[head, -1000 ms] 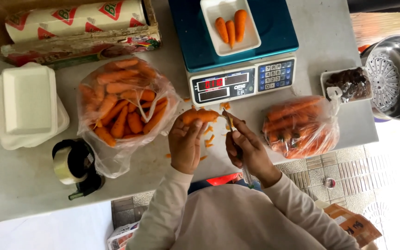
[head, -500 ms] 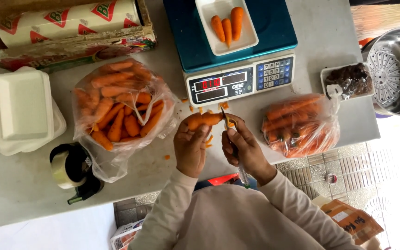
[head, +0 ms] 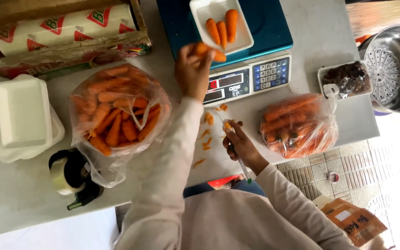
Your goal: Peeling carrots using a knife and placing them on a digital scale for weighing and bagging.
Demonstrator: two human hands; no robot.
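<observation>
Left hand (head: 191,69): raised from the table to the front edge of the scale (head: 237,51), fingers closed round a trimmed carrot (head: 208,50), just short of the white tray (head: 201,14) already holding three carrots. A second ago: same carrot low at the table, both hands on it.

Right hand (head: 242,144): resting on the table, curled round a thin peeler or knife (head: 242,166); exact tool unclear.

Orange peelings (head: 205,134): scattered between the hands.

Bags of carrots: one left (head: 114,111), one right (head: 299,125).

Trimming judged done; carrot bound for the tray.

Bystanders on the table
A tape dispenser (head: 70,173) sat beside stacked foam trays (head: 19,118); a steel steamer pot (head: 394,69) stood far right.
</observation>
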